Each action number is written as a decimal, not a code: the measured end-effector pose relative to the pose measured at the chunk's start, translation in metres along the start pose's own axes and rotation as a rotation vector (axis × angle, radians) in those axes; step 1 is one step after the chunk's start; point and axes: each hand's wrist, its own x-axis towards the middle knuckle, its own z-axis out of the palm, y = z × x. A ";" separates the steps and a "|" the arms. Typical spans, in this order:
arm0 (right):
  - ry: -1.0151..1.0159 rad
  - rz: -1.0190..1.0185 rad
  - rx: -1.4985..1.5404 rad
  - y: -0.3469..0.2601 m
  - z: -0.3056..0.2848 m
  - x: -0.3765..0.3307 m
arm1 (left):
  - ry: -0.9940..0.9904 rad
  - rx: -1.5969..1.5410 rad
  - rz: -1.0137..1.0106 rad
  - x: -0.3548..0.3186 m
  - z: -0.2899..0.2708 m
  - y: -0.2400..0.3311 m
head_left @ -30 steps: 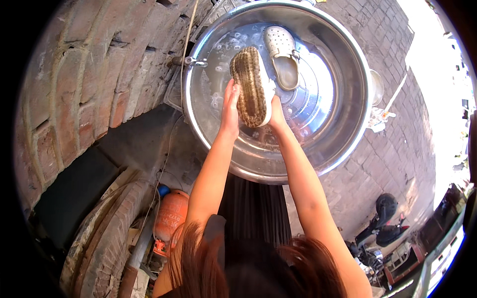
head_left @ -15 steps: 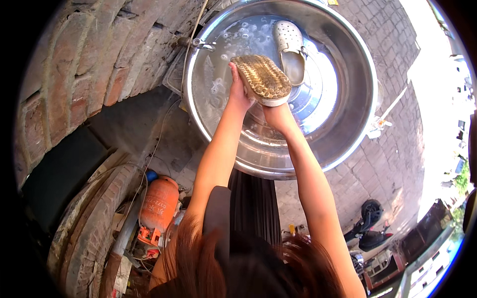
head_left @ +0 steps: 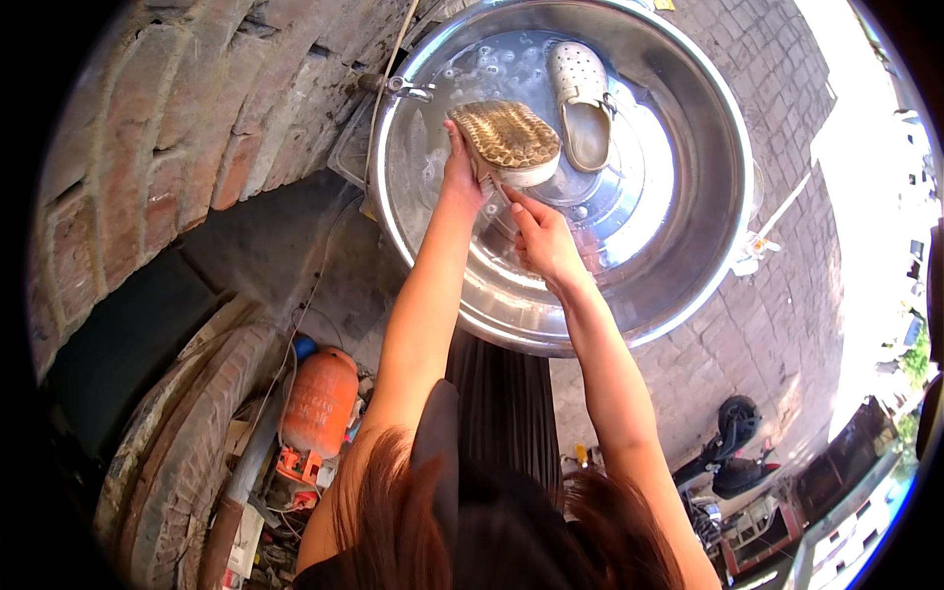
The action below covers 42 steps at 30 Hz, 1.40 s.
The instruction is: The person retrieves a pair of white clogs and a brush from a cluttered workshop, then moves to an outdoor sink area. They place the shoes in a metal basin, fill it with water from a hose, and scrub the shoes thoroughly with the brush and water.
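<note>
Over the large round metal basin (head_left: 678,295), my left hand (head_left: 460,169) grips a pale clog by its side, sole upward. The brown, dirt-stained patterned sole (head_left: 509,135) of this clog faces me. My right hand (head_left: 543,236) is closed at the clog's near end, its index finger stretched to a pale strap-like part (head_left: 488,185) under the rim. Its remaining fingers are curled, and the exact pinch is partly hidden. A second clog (head_left: 587,123), white with holes in its upper, lies upright in the basin's shallow water, right of the held one.
A metal tap (head_left: 408,89) juts over the basin's left rim beside a brick wall (head_left: 147,147). Soap bubbles float in the water. At lower left are an orange gas cylinder (head_left: 321,398) and a large tyre (head_left: 192,462). Black vehicle parts (head_left: 733,447) stand at lower right on paving.
My right hand has drawn back from beneath the clog, down to its near end, with its index finger showing. The held clog has shifted slightly left and tilted, showing more of its side.
</note>
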 end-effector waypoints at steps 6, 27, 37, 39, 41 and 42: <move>-0.284 0.361 0.617 -0.001 -0.033 0.050 | 0.094 0.041 -0.039 -0.016 0.028 -0.007; 0.010 -0.924 -1.821 -0.065 -0.008 0.024 | 0.106 -0.101 -0.116 -0.015 0.056 -0.013; 0.008 -0.683 -1.603 -0.051 -0.012 -0.007 | 0.312 -0.035 -0.066 -0.014 0.041 -0.008; 0.067 -0.629 -1.581 -0.043 -0.004 -0.019 | 0.248 -0.090 -0.008 -0.014 0.034 -0.006; 0.088 -0.725 -1.516 -0.041 -0.001 -0.001 | 0.295 -0.034 -0.018 -0.013 0.039 -0.011; 0.072 -0.721 -1.529 -0.042 -0.005 0.004 | 0.195 -0.070 -0.010 -0.005 0.035 -0.018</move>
